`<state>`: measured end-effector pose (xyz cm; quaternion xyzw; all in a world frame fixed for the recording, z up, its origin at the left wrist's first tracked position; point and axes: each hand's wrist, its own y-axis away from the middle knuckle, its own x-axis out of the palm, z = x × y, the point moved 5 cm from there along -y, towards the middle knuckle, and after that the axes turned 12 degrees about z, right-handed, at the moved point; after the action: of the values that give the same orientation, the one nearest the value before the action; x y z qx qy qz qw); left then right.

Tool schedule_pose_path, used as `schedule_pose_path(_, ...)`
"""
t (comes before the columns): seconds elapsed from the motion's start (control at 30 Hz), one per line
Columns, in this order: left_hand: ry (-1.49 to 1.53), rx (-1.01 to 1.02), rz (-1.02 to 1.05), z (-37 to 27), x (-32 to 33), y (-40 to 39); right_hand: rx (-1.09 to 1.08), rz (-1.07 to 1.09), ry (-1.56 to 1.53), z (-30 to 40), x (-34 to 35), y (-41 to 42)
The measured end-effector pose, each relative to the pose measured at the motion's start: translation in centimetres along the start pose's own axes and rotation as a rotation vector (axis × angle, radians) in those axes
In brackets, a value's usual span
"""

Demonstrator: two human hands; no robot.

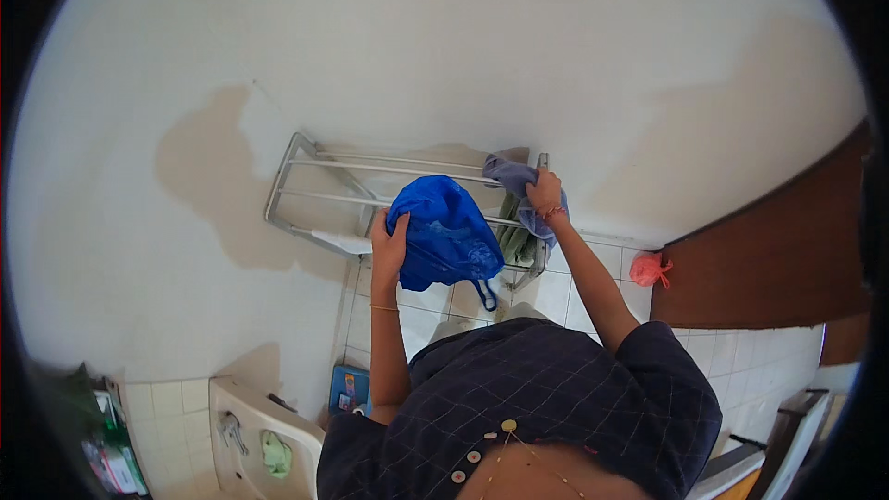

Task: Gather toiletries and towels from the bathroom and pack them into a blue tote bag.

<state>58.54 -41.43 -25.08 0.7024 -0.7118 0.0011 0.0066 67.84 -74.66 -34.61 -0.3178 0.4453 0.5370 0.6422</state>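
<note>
My left hand (pixel 390 243) grips the left side of a blue bag (pixel 444 236), thumb on its near face. The bag hangs in front of a metal drying rack (pixel 333 198), and a dark strap loop (pixel 488 295) dangles below it. At the rack's right end, my right hand (pixel 545 193) holds a grey-purple cloth (pixel 512 173) that lies over the rails. A blue mesh-like fabric (pixel 538 222) hangs beneath my right wrist. Beside it, a green towel (pixel 517 232) drapes on the rack, partly hidden by the blue bag.
A white cloth (pixel 340 242) hangs at the rack's left end. On the tiled floor (pixel 594 298), a tied red plastic bag (pixel 649 269) sits by a brown door (pixel 764 243). To the lower left are a washbasin (pixel 292 423) with a green cloth (pixel 276 455) and a blue container (pixel 349 389).
</note>
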Motion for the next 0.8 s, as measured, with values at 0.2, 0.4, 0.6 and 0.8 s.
schedule_pose_path(0.2,0.211,0.113,0.034,-3.0,0.2,-0.8,-0.195,-0.172,-0.484,0.1,-7.4,1.0)
schedule_pose_path(0.4,0.204,0.236,-0.037,-1.1,0.5,-2.7,-0.371,-0.244,-0.625,4.8,-16.9,4.1)
schedule_pose_path(0.6,-0.132,0.291,0.153,0.7,2.2,-3.7,-0.584,-0.257,-0.450,11.2,-23.4,6.9)
schedule_pose_path(0.8,-0.125,0.332,0.428,-0.2,5.3,-3.4,-0.655,0.164,-0.739,15.4,-17.9,4.7)
